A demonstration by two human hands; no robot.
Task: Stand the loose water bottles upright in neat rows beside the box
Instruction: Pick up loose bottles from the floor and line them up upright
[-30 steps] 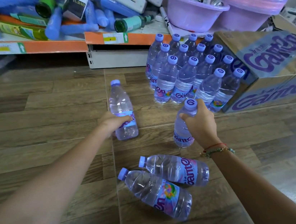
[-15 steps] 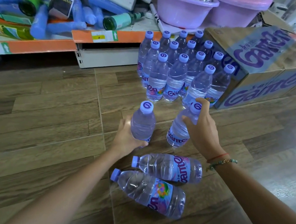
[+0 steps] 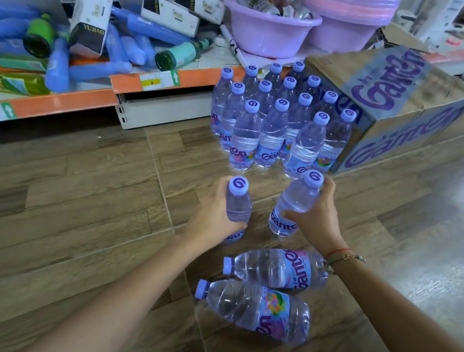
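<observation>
A person's left hand (image 3: 214,212) and right hand (image 3: 315,216), fingers curled round one upright bottle each, hover just short of the standing rows (image 3: 279,123) beside the box (image 3: 410,110), where setting both flush and level would extend the front row.

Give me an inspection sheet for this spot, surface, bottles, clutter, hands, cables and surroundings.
Surface: wood-look floor.
Job's things: upright bottles in rows beside the box; two lying bottles near the person.
Clutter: shelf heaped with cartons, blue tubes and green bottles; basin of small items.
Hands: left hand grips the left bottle; right hand grips the right bottle; both upright.
Cables: nothing seen.
Surroundings: white wall behind the shelf.
</observation>
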